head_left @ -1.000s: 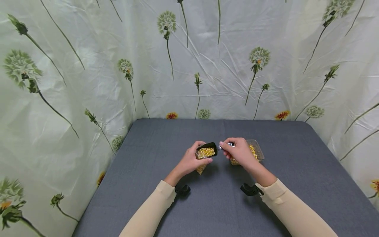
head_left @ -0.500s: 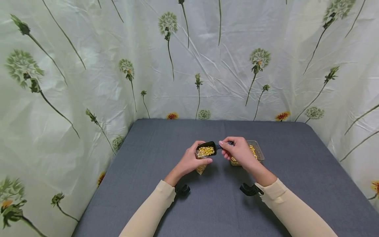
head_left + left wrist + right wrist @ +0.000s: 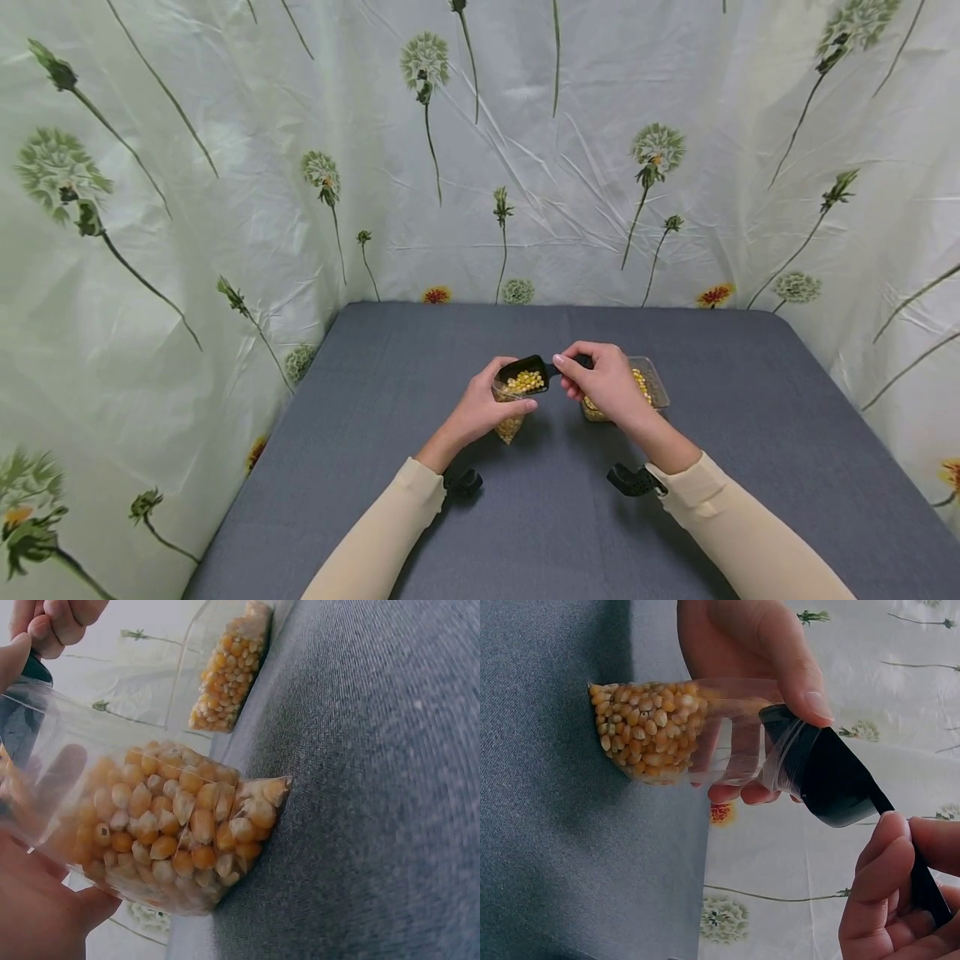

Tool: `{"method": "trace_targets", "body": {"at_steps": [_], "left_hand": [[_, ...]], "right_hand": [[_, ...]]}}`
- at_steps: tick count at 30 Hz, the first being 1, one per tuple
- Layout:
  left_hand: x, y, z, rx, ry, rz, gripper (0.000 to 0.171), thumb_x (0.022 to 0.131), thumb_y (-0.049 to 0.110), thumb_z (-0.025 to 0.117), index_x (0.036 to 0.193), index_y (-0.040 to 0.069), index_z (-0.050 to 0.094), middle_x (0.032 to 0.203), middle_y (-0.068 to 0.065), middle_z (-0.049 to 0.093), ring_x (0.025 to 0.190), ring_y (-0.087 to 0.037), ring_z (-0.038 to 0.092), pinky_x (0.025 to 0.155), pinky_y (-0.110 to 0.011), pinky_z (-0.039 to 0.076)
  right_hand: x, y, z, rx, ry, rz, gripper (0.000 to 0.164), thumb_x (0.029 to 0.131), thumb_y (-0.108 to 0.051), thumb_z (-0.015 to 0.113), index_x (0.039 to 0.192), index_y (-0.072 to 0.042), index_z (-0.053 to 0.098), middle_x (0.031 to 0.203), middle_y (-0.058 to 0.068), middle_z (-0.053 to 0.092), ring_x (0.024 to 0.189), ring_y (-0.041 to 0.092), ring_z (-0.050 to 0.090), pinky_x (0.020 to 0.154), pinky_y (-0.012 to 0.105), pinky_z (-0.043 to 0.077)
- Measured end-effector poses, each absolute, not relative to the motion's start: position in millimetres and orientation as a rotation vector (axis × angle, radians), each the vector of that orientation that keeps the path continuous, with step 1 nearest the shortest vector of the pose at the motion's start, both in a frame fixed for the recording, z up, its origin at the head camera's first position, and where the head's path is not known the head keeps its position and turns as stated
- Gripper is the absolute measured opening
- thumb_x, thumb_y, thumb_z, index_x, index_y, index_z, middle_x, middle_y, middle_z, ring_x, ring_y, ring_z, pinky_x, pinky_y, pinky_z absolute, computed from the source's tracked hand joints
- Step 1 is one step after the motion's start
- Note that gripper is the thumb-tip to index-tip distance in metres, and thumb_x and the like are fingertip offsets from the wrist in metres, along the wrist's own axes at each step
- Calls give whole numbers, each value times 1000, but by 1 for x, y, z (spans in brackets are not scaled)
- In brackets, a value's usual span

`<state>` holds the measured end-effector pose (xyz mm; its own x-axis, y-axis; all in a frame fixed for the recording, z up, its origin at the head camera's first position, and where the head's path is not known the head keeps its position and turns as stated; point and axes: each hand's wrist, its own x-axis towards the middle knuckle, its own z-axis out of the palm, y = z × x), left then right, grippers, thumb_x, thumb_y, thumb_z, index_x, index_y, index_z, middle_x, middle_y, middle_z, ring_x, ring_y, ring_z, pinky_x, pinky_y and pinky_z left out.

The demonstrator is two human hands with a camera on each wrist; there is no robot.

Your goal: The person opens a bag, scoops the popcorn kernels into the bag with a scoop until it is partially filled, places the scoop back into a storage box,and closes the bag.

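In my left hand (image 3: 486, 400) I hold a clear plastic bag (image 3: 172, 825) by its upper part, fingers and thumb around its mouth. Corn kernels fill the lower part of the bag, and its bottom corner is at the table. My right hand (image 3: 602, 385) pinches the handle of a black scoop (image 3: 840, 780). The scoop tilts down into the bag's mouth, with some yellow kernels (image 3: 525, 382) still lying in it. Right beside and behind my right hand stands a clear plastic container (image 3: 654, 385) of corn kernels, partly hidden by that hand.
A grey cloth-covered table (image 3: 540, 533) lies under everything. Behind it and at the sides hangs a pale curtain (image 3: 480, 150) printed with dandelions. A black device (image 3: 633, 480) is strapped at each wrist.
The scoop has tipped further toward the bag, its handle end slightly raised by my right hand. Fewer kernels lie in the scoop now. My left hand has stayed nearly still.
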<state>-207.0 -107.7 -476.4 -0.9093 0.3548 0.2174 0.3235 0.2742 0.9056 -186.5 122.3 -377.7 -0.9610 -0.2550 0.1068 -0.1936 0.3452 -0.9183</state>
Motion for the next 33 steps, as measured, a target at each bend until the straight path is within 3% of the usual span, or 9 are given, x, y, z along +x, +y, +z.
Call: {"method": "trace_targets", "body": {"at_steps": [3,7,10,12,16,24,29,33], "left_hand": [[-207,-107,-477,659,2468,1776,60,85,36,83,137,31,52,118,1,62,90,-22,62,73,-39,54],[-207,-108,-477,643,2441,1795,61,84,40,84,136,31,53,118,0,61,92,-23,62,74,-40,54],[-208,-108,-478,633,2414,1811,61,84,38,84,137,30,53,119,-1,61,92,-23,61,74,-39,54],[-208,-108,-478,634,2391,1825,61,85,36,83,137,29,52,120,-3,61,93,-23,62,75,-39,54],[-209,-109,-478,652,2372,1840,62,85,36,84,137,29,52,123,-3,61,96,-23,64,78,-40,55],[-210,-111,-478,664,2377,1830,68,83,40,84,140,30,48,123,0,61,95,-23,64,77,-41,54],[-212,-112,-479,638,2384,1812,74,81,42,85,142,30,46,123,-1,60,96,-23,63,78,-40,54],[-212,-113,-479,628,2352,1819,76,81,42,85,143,28,44,124,-3,59,99,-24,64,80,-40,55]], "right_hand": [[-178,120,-366,-453,2557,-1707,19,101,-15,65,95,2,70,73,20,67,66,42,66,58,39,57],[-177,120,-364,-479,2562,-1710,22,100,-15,65,97,7,69,74,21,67,61,30,65,56,36,56],[-176,120,-363,-482,2567,-1709,25,100,-15,65,99,10,69,76,25,67,61,31,66,57,38,57],[-175,119,-362,-480,2572,-1710,25,100,-15,65,98,9,69,75,23,67,64,39,66,57,39,57],[-177,119,-365,-468,2589,-1700,22,101,-15,65,95,5,70,72,18,67,67,45,65,58,41,57],[-198,126,-397,-458,2596,-1716,21,100,-23,67,96,-3,71,74,14,67,64,35,65,57,44,56],[-201,127,-403,-486,2606,-1735,19,98,-25,69,94,-6,71,75,16,68,63,34,65,55,38,55],[-200,126,-403,-511,2631,-1729,18,98,-25,70,92,-8,71,72,10,66,60,29,64,55,37,55]]}}
